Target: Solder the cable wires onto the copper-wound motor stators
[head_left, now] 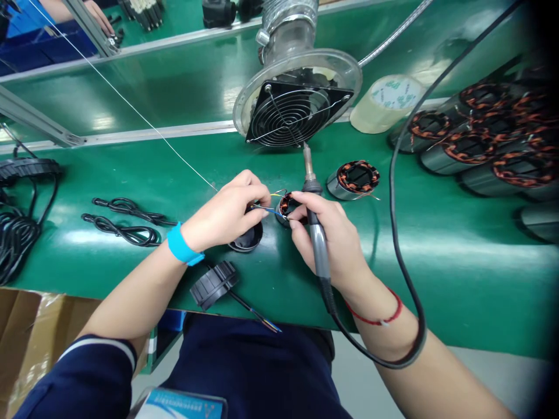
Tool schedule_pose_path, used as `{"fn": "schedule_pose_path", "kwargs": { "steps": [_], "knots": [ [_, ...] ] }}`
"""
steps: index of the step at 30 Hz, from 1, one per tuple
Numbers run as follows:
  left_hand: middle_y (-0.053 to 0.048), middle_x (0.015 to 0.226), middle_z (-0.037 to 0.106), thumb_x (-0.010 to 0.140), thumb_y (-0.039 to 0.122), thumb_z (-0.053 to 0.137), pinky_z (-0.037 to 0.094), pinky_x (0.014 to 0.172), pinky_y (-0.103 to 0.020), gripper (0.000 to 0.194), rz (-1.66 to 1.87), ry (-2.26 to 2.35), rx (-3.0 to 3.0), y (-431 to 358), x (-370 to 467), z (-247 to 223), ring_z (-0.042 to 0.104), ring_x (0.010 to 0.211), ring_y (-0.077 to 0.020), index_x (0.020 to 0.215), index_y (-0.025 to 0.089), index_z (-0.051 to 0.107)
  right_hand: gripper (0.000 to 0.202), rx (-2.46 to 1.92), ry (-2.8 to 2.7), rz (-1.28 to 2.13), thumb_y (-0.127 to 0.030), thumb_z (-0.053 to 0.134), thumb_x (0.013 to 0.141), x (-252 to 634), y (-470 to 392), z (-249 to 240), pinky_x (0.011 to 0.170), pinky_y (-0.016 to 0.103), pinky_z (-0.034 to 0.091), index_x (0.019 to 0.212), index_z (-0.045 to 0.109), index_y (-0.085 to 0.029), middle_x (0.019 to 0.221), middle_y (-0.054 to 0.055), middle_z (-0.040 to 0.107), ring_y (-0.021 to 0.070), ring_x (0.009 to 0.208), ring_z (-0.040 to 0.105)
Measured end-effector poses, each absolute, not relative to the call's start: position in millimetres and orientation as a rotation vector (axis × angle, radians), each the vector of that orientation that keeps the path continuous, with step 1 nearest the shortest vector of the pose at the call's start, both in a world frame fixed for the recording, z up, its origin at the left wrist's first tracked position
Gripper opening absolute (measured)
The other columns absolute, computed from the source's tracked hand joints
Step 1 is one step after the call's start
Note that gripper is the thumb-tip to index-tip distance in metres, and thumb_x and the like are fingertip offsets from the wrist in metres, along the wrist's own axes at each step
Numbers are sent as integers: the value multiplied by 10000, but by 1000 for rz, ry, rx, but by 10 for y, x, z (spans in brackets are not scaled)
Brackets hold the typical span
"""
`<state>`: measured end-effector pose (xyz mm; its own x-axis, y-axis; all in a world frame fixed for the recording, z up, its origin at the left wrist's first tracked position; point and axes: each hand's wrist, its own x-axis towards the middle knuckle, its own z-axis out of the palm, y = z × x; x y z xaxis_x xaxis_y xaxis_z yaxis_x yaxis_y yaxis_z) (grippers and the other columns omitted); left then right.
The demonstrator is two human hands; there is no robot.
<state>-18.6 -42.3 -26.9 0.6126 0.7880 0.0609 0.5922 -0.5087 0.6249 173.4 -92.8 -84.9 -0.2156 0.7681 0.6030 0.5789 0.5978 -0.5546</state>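
Observation:
Wires with blue and yellow insulation run between my two hands. My left hand (238, 208) is closed, pinching the blue wire (274, 211) above a black round cap (247, 240). A thin white strand (144, 119) leads down to this hand from the upper left. A soldering iron (320, 247) lies across my right hand (334, 235), its tip pointing up and away. The thumb and fingertips of that hand meet at the wire ends beside a copper-wound stator (286, 205), partly hidden by the fingers.
Another stator (354, 179) stands to the right, with several more (476, 145) beyond. A fan (290, 116) under a duct hood and a tape roll (388, 102) are at the back. Black cables (131, 221) lie left; a black ribbed cap (213, 284) sits in front. A co-worker's hand (98, 16) shows top left.

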Motion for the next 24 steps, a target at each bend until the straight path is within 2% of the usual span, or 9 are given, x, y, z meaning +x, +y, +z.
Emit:
{"fn": "schedule_pose_path", "kwargs": {
  "steps": [5, 10, 15, 17, 21, 24],
  "knots": [
    [-12, 811, 528, 825, 107, 620, 455, 776, -279, 83, 530, 1103, 2181, -421, -113, -302, 541, 796, -130, 804, 148, 689, 464, -1114, -1900, 230, -142, 562, 888, 1764, -923, -862, 808, 359, 482, 1325, 443, -243, 862, 10, 652, 204, 813, 614],
    [8, 674, 476, 880, 196, 590, 412, 666, -274, 160, 472, 1121, 2275, -479, 26, -361, 504, 685, -128, 840, 173, 744, 452, -1092, -1885, 310, -151, 549, 903, 1776, -903, -875, 821, 351, 487, 1329, 438, -256, 882, 6, 662, 195, 842, 629],
    [-21, 843, 543, 833, 178, 605, 456, 777, -290, 105, 448, 1005, 2277, -419, -78, -313, 542, 810, -146, 910, 162, 675, 485, -1077, -1825, 352, -149, 549, 871, 1803, -912, -854, 875, 374, 496, 1330, 441, -261, 930, 12, 669, 201, 902, 642],
    [-25, 875, 558, 824, 172, 584, 465, 760, -283, 104, 495, 1022, 2197, -391, -134, -298, 543, 789, -135, 915, 157, 632, 490, -1118, -1781, 333, -145, 540, 860, 1805, -911, -860, 872, 380, 503, 1325, 442, -263, 943, 16, 671, 203, 909, 645],
    [-9, 811, 599, 851, 249, 543, 462, 606, -240, 183, 460, 1142, 1774, -358, -218, -200, 558, 623, -102, 1005, 151, 557, 453, -1163, -1784, 349, -181, 506, 878, 1768, -841, -908, 915, 416, 494, 1321, 443, -253, 1138, 64, 666, 229, 1057, 625],
    [-19, 723, 640, 876, 300, 513, 446, 599, -225, 186, 219, 1189, 1735, -348, -268, -64, 578, 637, -115, 869, 137, 603, 441, -1150, -1857, 488, -173, 456, 883, 1736, -743, -934, 973, 448, 461, 1317, 444, -250, 1239, 71, 637, 235, 1150, 595]
  ]
}}
